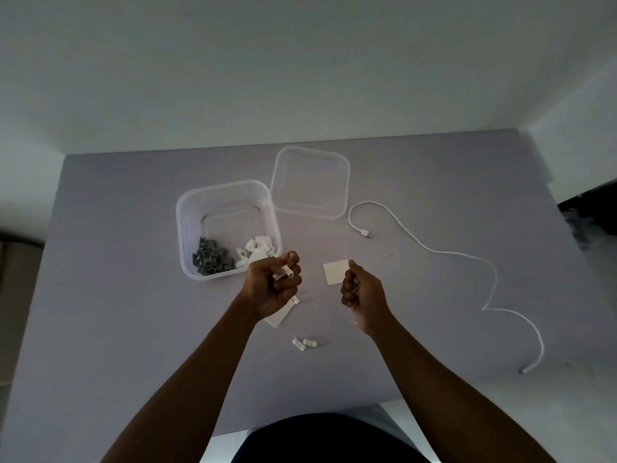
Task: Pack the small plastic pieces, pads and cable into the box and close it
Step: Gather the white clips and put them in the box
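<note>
- Gripping white plastic pieces (284, 273) in my curled left hand (272, 289), just right of the box (187, 208).
- I am pinching a white pad (335, 271) with right hand (362, 294) fingers.
- Cable (467, 255) is lying at the tabletop's (117, 262) right.

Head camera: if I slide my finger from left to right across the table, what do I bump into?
Box → left hand → right hand → cable.

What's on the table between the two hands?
In the head view, a white pad lies between the left hand and right hand, its edge at the right fingertips. The rest of that stretch is bare table.
</note>
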`<state>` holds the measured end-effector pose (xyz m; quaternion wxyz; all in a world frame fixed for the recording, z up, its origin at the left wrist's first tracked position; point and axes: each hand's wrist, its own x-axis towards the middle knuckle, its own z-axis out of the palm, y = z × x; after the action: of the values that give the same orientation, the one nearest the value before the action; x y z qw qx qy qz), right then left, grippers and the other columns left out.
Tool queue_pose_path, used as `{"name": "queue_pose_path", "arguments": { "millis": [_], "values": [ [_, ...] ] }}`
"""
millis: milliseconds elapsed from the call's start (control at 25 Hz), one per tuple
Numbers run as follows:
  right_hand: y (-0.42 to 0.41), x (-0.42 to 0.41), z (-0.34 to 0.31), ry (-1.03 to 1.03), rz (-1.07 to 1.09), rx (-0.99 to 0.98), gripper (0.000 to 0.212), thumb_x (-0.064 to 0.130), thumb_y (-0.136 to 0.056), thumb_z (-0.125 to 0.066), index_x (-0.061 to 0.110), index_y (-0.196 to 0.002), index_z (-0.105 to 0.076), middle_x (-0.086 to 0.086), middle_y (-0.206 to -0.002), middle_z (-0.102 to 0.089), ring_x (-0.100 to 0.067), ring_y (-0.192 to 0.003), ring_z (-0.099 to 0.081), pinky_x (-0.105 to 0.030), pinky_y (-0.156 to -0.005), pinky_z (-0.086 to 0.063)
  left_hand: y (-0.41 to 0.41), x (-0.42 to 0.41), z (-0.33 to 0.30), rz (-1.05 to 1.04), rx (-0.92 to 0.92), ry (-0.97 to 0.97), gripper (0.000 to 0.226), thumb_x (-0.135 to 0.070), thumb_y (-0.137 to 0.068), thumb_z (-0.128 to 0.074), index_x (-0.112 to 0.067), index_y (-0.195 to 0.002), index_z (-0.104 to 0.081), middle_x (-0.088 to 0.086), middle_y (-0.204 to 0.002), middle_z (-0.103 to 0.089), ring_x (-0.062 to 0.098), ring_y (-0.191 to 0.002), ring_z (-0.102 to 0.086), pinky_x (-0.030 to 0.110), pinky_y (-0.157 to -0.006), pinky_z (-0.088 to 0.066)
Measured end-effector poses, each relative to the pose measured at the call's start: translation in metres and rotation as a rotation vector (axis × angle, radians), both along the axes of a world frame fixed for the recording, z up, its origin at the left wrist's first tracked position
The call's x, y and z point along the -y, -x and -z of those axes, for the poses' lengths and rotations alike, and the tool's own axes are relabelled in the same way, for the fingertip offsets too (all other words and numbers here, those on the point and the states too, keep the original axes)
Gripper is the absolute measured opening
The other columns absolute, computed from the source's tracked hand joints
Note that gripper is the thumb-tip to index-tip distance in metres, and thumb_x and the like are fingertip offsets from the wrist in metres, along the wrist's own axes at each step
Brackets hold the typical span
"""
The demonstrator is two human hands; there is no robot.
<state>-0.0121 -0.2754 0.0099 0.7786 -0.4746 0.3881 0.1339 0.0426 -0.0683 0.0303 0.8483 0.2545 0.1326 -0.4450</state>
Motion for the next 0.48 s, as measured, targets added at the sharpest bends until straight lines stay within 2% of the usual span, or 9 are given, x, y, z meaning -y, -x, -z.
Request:
{"name": "queue_pose_path", "arguments": {
  "millis": [160, 240, 320, 400, 480],
  "values": [
    [0.008, 0.025, 0.007, -0.074, 0.082, -0.013, 0.032, 0.030, -0.093, -0.059, 0.016, -0.064, -0.054, -0.002, -0.057, -0.042, -0.012, -0.044, -0.034, -0.024, -0.041, -0.021, -0.008, 0.015, -0.001, -0.010, -0.011, -0.086, 0.027, -0.022, -0.073, -0.071, -0.018, -0.063, -0.046, -0.006, -0.051, -0.029, 0.007, -0.040, -0.018, 0.021, -0.037, -0.014],
    [0.008, 0.033, 0.009, -0.075, 0.086, -0.016, 0.033, 0.029, -0.093, -0.057, 0.016, -0.064, -0.054, -0.001, -0.057, -0.043, -0.012, -0.044, -0.035, -0.024, -0.041, -0.021, -0.011, 0.023, 0.003, 0.000, 0.016, -0.204, 0.035, -0.013, -0.086, -0.061, -0.021, -0.056, -0.045, -0.008, -0.052, -0.032, 0.004, -0.039, -0.020, 0.018, -0.037, -0.013],
    [0.006, 0.040, 0.012, -0.088, 0.077, -0.009, 0.033, 0.029, -0.094, -0.056, 0.016, -0.063, -0.054, 0.000, -0.056, -0.043, -0.012, -0.044, -0.035, -0.025, -0.042, -0.019, -0.015, 0.031, 0.007, 0.032, 0.045, -0.254, 0.043, 0.000, -0.093, -0.047, -0.023, -0.058, -0.034, -0.009, -0.054, -0.033, 0.001, -0.038, -0.021, 0.017, -0.036, -0.013],
    [0.005, 0.045, 0.014, -0.105, 0.067, -0.006, 0.034, 0.028, -0.094, -0.054, 0.015, -0.063, -0.053, 0.000, -0.054, -0.044, -0.012, -0.044, -0.035, -0.024, -0.042, -0.019, -0.017, 0.035, 0.011, 0.047, 0.033, -0.269, 0.043, 0.005, -0.092, -0.041, -0.024, -0.064, -0.026, -0.009, -0.055, -0.028, 0.002, -0.040, -0.017, 0.017, -0.035, -0.012],
    [0.007, 0.052, 0.018, -0.104, 0.051, -0.018, 0.033, 0.026, -0.093, -0.054, 0.014, -0.063, -0.053, -0.001, -0.055, -0.044, -0.013, -0.045, -0.035, -0.024, -0.042, -0.019, -0.019, 0.037, 0.015, 0.047, 0.007, -0.271, 0.041, 0.006, -0.090, -0.041, -0.023, -0.066, -0.027, -0.008, -0.056, -0.028, 0.003, -0.041, -0.016, 0.016, -0.034, -0.013]
  ]
}}
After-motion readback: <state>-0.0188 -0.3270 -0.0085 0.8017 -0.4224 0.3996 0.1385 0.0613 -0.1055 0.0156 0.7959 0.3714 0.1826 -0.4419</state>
